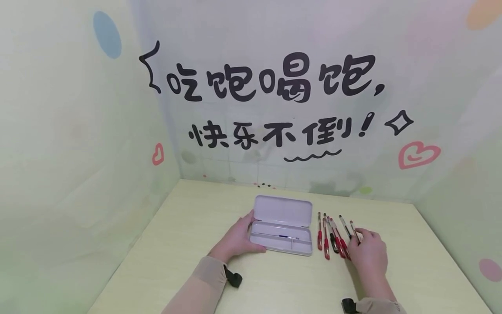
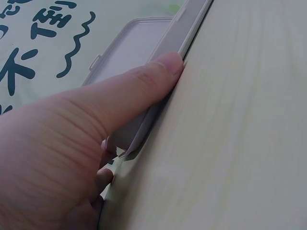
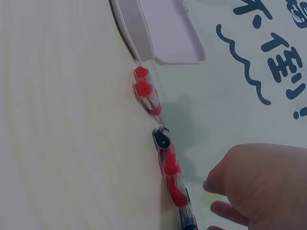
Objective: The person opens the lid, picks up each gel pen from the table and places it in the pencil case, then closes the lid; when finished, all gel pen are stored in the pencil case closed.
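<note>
A pale lilac pencil case [image 1: 282, 211] lies on the table with its lid raised; inside is a slim pen [image 1: 286, 237] with a blue part. My left hand [image 1: 238, 237] grips the case's left end, thumb [image 2: 144, 81] along its near side and other fingers behind. To the right of the case lie several pens, including a red pen [image 1: 325, 244] and a black pen [image 1: 334, 242]. My right hand [image 1: 368, 253] is at the rightmost pen [image 1: 354, 229], its fingers bent. Whether they pinch that pen is hidden. In the right wrist view, nothing shows between thumb and fingers.
The pale wood-look table [image 1: 290, 283] runs up to a printed backdrop [image 1: 274, 26] with black lettering behind the case. Side walls of the same pale material stand left and right. Black straps [image 1: 234, 278] are on both wrists.
</note>
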